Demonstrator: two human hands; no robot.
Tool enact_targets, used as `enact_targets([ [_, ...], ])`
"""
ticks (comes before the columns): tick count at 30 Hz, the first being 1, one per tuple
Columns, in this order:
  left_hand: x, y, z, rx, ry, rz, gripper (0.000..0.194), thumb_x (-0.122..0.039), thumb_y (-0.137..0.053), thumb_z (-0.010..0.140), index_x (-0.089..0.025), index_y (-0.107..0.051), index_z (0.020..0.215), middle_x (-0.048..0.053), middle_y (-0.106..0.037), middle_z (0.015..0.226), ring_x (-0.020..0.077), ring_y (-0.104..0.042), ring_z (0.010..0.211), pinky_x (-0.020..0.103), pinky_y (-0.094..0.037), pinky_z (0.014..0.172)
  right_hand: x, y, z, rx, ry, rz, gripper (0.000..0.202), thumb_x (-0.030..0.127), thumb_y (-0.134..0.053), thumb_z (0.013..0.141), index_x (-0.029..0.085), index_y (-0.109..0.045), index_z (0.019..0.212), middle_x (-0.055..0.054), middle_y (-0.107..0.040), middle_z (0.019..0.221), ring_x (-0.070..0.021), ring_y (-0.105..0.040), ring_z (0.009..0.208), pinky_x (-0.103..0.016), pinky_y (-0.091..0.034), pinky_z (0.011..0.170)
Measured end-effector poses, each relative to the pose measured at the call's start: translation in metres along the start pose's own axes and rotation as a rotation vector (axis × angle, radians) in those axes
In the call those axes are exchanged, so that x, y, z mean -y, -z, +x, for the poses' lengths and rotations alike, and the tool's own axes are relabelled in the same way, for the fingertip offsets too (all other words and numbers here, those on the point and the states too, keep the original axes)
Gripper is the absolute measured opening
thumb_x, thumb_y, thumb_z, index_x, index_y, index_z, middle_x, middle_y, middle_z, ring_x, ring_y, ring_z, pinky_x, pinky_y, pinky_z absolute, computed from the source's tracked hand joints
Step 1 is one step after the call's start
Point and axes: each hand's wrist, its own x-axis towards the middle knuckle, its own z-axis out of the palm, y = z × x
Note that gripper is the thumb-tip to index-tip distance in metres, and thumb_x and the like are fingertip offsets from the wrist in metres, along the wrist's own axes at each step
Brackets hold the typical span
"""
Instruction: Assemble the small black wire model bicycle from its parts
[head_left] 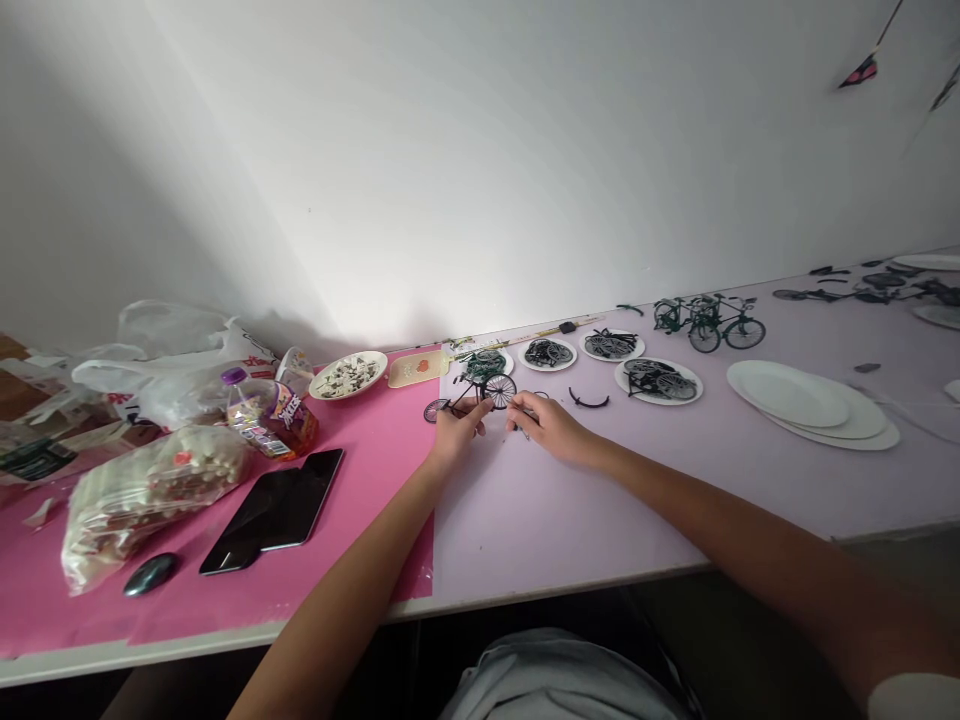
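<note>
In front of me, my left hand (455,432) grips a small black model bicycle (498,391) from below, fingers closed around its lower frame. One spoked wheel points right and a smaller-looking one shows at the left. Close to the right wheel, my right hand (553,430) is pinched, fingertips together; a thin small piece shows under them, too small to name. A curved black part (589,403) lies just beyond this hand. Behind the bicycle stands a plate (512,362) with green parts, and beside it a plate (523,352) of black wheels.
Further right are a plate (698,388) of black wheels, assembled green model bicycles (727,325) and stacked white plates (787,393). On the pink left side lie a phone (292,505), a dark computer mouse (151,574), a drink bottle (266,415) and a plastic bag of pale pieces (142,500).
</note>
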Motion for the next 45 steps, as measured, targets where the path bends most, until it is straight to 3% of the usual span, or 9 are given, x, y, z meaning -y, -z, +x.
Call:
enact_targets([
  [3, 0.000, -0.001, -0.001, 0.026, 0.028, -0.016, 0.043, -0.053, -0.086, 0.065, -0.017, -0.064, 0.066, -0.001, -0.061, 0.059, 0.0087, -0.048, 0.044, 0.026, -0.033, 0.046, -0.002, -0.002, 0.001, -0.035, -0.018, 0.070, 0.034, 0.052, -0.051, 0.099, 0.021, -0.061, 0.089, -0.005, -0.075, 0.087, -0.0148, -0.055, 0.062, -0.029, -0.043, 0.058],
  [10, -0.005, -0.006, -0.009, 0.068, 0.137, -0.080, 0.049, -0.053, -0.088, 0.065, -0.013, -0.066, 0.084, 0.010, -0.073, 0.087, 0.0190, -0.074, 0.061, 0.021, -0.023, 0.041, -0.002, -0.005, 0.002, -0.072, -0.024, 0.174, 0.034, 0.055, -0.053, 0.099, 0.022, -0.058, 0.093, -0.008, -0.079, 0.091, -0.0183, -0.062, 0.070, -0.030, -0.045, 0.060],
  [14, -0.006, -0.008, -0.011, 0.085, 0.146, -0.093, 0.049, -0.053, -0.088, 0.066, -0.013, -0.065, 0.083, 0.010, -0.074, 0.086, 0.0223, -0.077, 0.067, 0.020, -0.032, 0.043, 0.001, -0.005, 0.002, -0.074, -0.008, 0.160, 0.034, 0.056, -0.056, 0.097, 0.023, -0.061, 0.091, -0.006, -0.079, 0.090, -0.0194, -0.064, 0.072, -0.031, -0.047, 0.062],
  [22, -0.005, -0.009, -0.009, 0.078, 0.170, -0.202, 0.045, -0.044, -0.092, 0.066, -0.011, -0.068, 0.086, 0.012, -0.076, 0.089, 0.0187, -0.074, 0.065, 0.027, -0.055, 0.057, 0.005, 0.001, 0.001, -0.025, 0.061, 0.027, 0.028, 0.046, -0.048, 0.102, 0.024, -0.058, 0.088, -0.002, -0.076, 0.086, -0.0142, -0.050, 0.057, -0.028, -0.040, 0.058],
  [27, -0.004, -0.009, -0.009, 0.165, 0.239, -0.240, 0.043, -0.041, -0.093, 0.065, -0.012, -0.068, 0.084, 0.008, -0.075, 0.081, 0.0179, -0.075, 0.067, 0.024, -0.057, 0.059, 0.007, 0.002, 0.001, -0.011, 0.081, -0.017, 0.020, 0.034, -0.046, 0.101, 0.024, -0.055, 0.086, 0.000, -0.071, 0.080, -0.0151, -0.055, 0.063, -0.029, -0.042, 0.064],
  [31, -0.003, -0.009, -0.009, 0.162, 0.214, -0.250, 0.041, -0.041, -0.093, 0.065, -0.013, -0.069, 0.082, 0.008, -0.075, 0.083, 0.0152, -0.073, 0.064, 0.026, -0.059, 0.063, 0.005, 0.002, 0.002, -0.044, 0.088, -0.038, 0.017, 0.031, -0.049, 0.098, 0.024, -0.057, 0.085, -0.001, -0.069, 0.081, -0.0173, -0.060, 0.072, -0.029, -0.044, 0.068],
  [38, -0.001, -0.008, -0.009, 0.080, 0.155, -0.248, 0.040, -0.041, -0.093, 0.064, -0.011, -0.072, 0.080, 0.008, -0.076, 0.085, 0.0196, -0.076, 0.076, 0.034, -0.063, 0.085, -0.007, 0.000, 0.002, -0.023, 0.061, -0.048, 0.020, 0.039, -0.055, 0.097, 0.022, -0.063, 0.088, -0.001, -0.069, 0.083, -0.0152, -0.054, 0.064, -0.028, -0.041, 0.061],
  [45, 0.001, -0.010, -0.006, -0.018, 0.028, -0.126, 0.036, -0.040, -0.090, 0.067, -0.011, -0.070, 0.073, 0.005, -0.072, 0.073, 0.0190, -0.073, 0.072, 0.037, -0.064, 0.084, -0.015, -0.006, 0.002, -0.051, 0.016, -0.050, 0.027, 0.045, -0.065, 0.090, 0.019, -0.073, 0.089, -0.005, -0.074, 0.089, -0.0203, -0.063, 0.077, -0.031, -0.048, 0.069],
])
